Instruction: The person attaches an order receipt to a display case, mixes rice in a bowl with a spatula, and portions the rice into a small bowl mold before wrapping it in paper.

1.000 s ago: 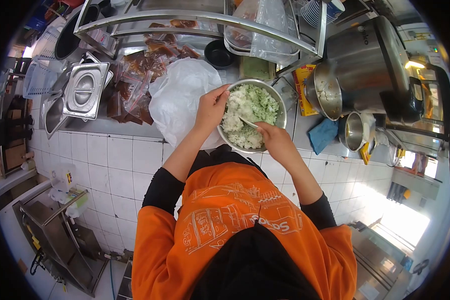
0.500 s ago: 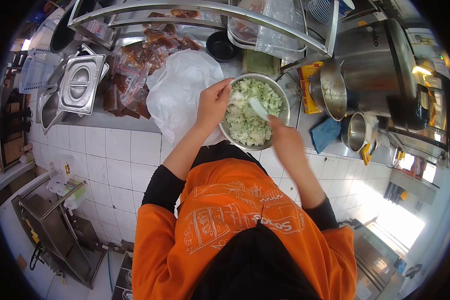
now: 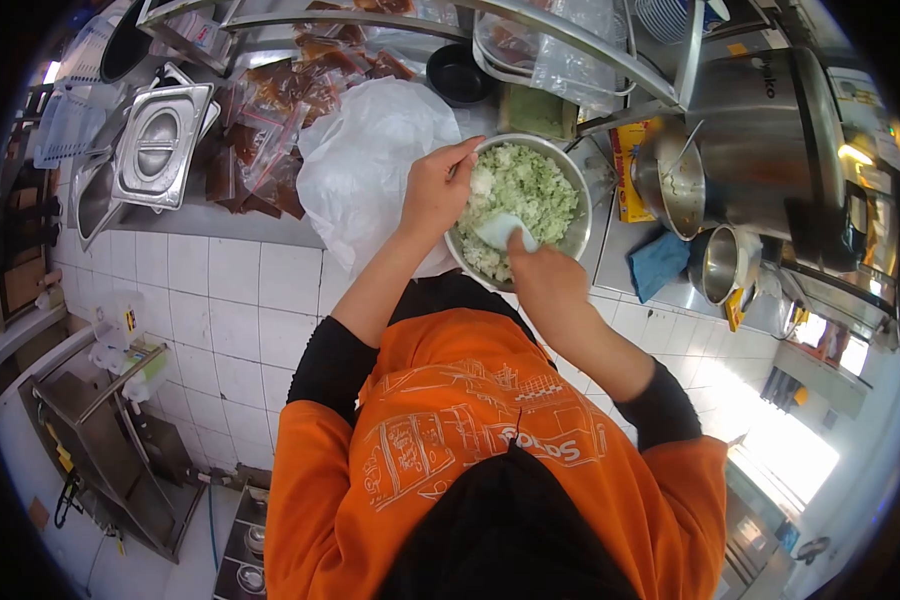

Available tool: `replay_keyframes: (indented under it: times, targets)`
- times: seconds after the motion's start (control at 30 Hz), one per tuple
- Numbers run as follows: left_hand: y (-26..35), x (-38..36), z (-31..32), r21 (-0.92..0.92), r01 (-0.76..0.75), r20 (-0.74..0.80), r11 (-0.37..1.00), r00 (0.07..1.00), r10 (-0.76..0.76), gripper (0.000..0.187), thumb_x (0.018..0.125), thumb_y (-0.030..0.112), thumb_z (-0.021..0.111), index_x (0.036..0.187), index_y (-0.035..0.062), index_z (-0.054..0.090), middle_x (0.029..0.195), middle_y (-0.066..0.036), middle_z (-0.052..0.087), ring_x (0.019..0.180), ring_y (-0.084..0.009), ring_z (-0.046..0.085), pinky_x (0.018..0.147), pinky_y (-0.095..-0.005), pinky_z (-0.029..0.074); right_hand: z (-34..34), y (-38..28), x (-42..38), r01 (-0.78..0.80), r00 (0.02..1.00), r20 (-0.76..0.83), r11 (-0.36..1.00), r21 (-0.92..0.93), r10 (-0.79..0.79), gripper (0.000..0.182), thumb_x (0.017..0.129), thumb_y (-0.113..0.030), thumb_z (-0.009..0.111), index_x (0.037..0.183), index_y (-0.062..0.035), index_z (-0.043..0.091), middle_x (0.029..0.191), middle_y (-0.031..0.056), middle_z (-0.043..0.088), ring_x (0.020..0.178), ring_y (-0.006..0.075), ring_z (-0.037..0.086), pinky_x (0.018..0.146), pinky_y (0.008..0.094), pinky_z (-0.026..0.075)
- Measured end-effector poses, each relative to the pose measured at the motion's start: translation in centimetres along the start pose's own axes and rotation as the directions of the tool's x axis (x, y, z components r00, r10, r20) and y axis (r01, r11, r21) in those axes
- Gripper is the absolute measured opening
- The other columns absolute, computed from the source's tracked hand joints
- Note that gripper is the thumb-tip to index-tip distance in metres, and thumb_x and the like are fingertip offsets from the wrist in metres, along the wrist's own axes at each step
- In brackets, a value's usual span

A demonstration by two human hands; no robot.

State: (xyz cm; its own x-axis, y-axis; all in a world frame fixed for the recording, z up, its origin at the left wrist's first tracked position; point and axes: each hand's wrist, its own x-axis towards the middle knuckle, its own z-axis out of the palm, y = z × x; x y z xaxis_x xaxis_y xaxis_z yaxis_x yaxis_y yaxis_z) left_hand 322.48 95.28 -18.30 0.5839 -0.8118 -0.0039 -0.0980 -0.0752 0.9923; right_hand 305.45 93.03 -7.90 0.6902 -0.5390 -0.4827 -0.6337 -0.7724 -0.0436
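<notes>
A round metal bowl (image 3: 582, 226) near my body holds white and pale green rice (image 3: 535, 190). My left hand (image 3: 438, 190) grips the bowl's left rim, thumb toward the inside. In my right hand (image 3: 550, 275) is a pale rice paddle (image 3: 503, 230), its blade pressed into the rice at the lower left of the bowl. The fingers of my right hand are closed round its handle. Left of the bowl, beside my left forearm, lies a crumpled white plastic bag (image 3: 370, 150).
Clear bags of brown sauce (image 3: 270, 130) and a lidded steel pan (image 3: 162, 145) lie to the left. A small black bowl (image 3: 460, 75) sits behind. On the right are a metal bowl with a spoon (image 3: 682, 190), a blue cloth (image 3: 658, 265) and a large steel cooker (image 3: 760, 140). A shelf rail (image 3: 560, 40) crosses above.
My right hand has swung left and down over the bowl, carrying the paddle from the rice's middle to its lower left. My left hand stays on the rim.
</notes>
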Motion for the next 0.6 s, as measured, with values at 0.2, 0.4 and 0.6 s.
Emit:
replay_keyframes:
  times: [0.2,0.4,0.6]
  targets:
    - [0.7,0.5,-0.9,-0.064,0.042,0.003,0.997,0.999,-0.042,0.025,0.091,0.009,0.058,0.115,0.0046,0.067,0.088,-0.012,0.071,0.068,-0.0084,0.057,0.065,-0.0245,0.047,-1.5,3.7,1.5,0.168,0.975,-0.158,0.984,0.065,-0.156,0.027,0.085,-0.010,0.053,0.111,-0.0057,0.059,0.072,0.0186,0.065,0.071,0.0353,0.066,0.061,0.0462,0.052]
    - [-0.4,0.1,-0.2,-0.115,0.112,-0.022,0.987,0.993,-0.115,0.027,0.092,0.009,0.057,0.117,0.0021,0.065,0.091,-0.008,0.071,0.076,-0.0074,0.059,0.070,-0.0238,0.048,-1.1,0.3,-0.6,0.099,0.991,-0.107,0.987,0.129,-0.085,0.022,0.084,-0.006,0.049,0.105,-0.0036,0.057,0.073,0.0199,0.064,0.071,0.0369,0.066,0.063,0.0479,0.051]
    - [0.4,-0.4,-1.0,-0.143,0.038,-0.001,0.989,0.999,-0.039,0.029,0.094,0.010,0.056,0.120,-0.0009,0.062,0.103,-0.011,0.070,0.088,-0.0103,0.062,0.079,-0.0235,0.048,0.5,-0.2,1.2,-0.017,0.982,-0.166,0.914,0.406,0.093,0.020,0.087,-0.010,0.050,0.104,-0.0001,0.055,0.080,0.0222,0.065,0.077,0.0374,0.066,0.070,0.0463,0.051]
